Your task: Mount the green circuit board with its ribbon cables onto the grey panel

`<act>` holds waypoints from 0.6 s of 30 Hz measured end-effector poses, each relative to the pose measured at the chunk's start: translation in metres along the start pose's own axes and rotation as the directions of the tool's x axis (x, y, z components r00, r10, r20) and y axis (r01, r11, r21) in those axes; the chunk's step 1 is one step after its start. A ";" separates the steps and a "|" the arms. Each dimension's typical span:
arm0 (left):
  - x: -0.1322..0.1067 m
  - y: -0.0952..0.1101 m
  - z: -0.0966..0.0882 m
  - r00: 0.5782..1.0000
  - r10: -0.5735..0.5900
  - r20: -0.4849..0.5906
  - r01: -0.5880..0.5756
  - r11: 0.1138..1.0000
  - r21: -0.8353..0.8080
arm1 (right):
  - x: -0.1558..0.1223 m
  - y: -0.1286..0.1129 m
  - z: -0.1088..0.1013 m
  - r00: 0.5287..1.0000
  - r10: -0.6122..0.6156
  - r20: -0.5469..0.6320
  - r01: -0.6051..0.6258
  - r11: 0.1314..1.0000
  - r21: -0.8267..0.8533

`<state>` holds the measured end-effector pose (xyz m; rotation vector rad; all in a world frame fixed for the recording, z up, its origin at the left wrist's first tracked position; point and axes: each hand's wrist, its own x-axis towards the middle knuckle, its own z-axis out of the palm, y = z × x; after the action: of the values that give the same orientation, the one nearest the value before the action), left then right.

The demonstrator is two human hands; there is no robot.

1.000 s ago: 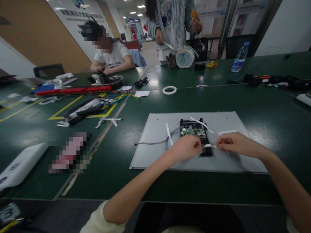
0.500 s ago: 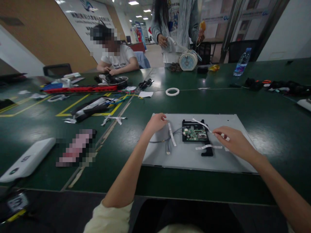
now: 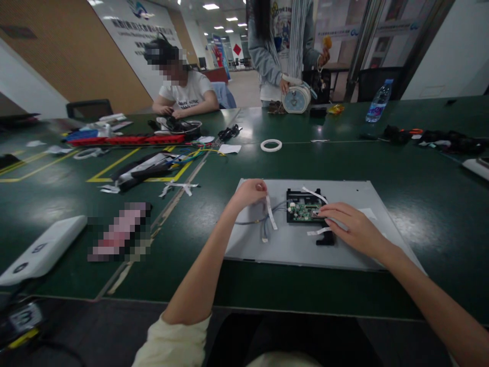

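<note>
A flat grey panel [image 3: 294,255] lies on the table with a black bracket [image 3: 324,238] and a green circuit board [image 3: 303,211] on it. Grey cables run left from the board. Closed in a pinch, my left hand [image 3: 251,194] is at the top end of a white tape strip [image 3: 271,216] lying by the cables. My right hand [image 3: 355,227] reaches over the board's right edge, fingers stretched out and thumb slightly apart. It partly covers the bracket and a lower tape strip [image 3: 318,232]. Another strip [image 3: 315,193] crosses the bracket's upper right corner.
A tape roll [image 3: 271,146] lies beyond the panel. To the left are a pink phone [image 3: 122,229], a white device [image 3: 46,247] and a black-and-white bundle [image 3: 147,168]. A water bottle [image 3: 379,102] stands at the back right. Two people are across the table.
My right hand has moved left from the panel's right side to the board. My left hand has shifted slightly right onto the tape strip's end. The standing person's hand has lowered to the round bag.
</note>
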<state>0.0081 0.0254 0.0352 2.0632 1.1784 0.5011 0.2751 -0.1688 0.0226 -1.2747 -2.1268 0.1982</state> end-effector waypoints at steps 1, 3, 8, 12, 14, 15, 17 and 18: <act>-0.002 0.004 -0.002 1.000 0.003 0.023 -0.002 0.997 -0.076 | 0.000 -0.001 0.000 1.000 -0.003 -0.016 0.003 1.000 0.003; -0.008 0.013 -0.008 0.997 0.026 0.069 -0.012 0.980 -0.201 | 0.002 -0.004 -0.001 1.000 -0.015 -0.021 0.015 1.000 0.003; -0.019 0.032 -0.021 0.991 0.052 0.123 -0.010 0.947 -0.320 | 0.016 -0.020 0.002 0.999 -0.051 -0.015 0.051 0.999 0.005; -0.024 0.041 -0.025 0.989 0.093 0.119 -0.036 0.912 -0.410 | 0.037 -0.034 0.012 0.997 -0.026 -0.066 0.029 0.999 0.038; -0.025 0.043 -0.025 0.989 0.098 0.112 -0.045 0.912 -0.409 | 0.047 -0.041 0.020 0.995 -0.082 -0.051 0.081 0.996 -0.028; -0.025 0.042 -0.024 0.990 0.088 0.110 -0.038 0.919 -0.393 | 0.051 -0.045 0.024 0.991 -0.127 -0.033 0.124 0.989 -0.085; -0.023 0.038 -0.022 0.992 0.054 0.113 -0.011 0.936 -0.351 | 0.058 -0.051 0.035 0.977 -0.213 0.004 0.210 0.958 -0.195; -0.022 0.036 -0.020 0.993 0.037 0.113 0.003 0.944 -0.330 | 0.060 -0.054 0.040 0.969 -0.248 0.014 0.244 0.941 -0.234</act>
<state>0.0054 0.0020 0.0751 1.7899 0.9373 0.5376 0.1919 -0.1388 0.0415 -1.1164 -2.3245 -0.1746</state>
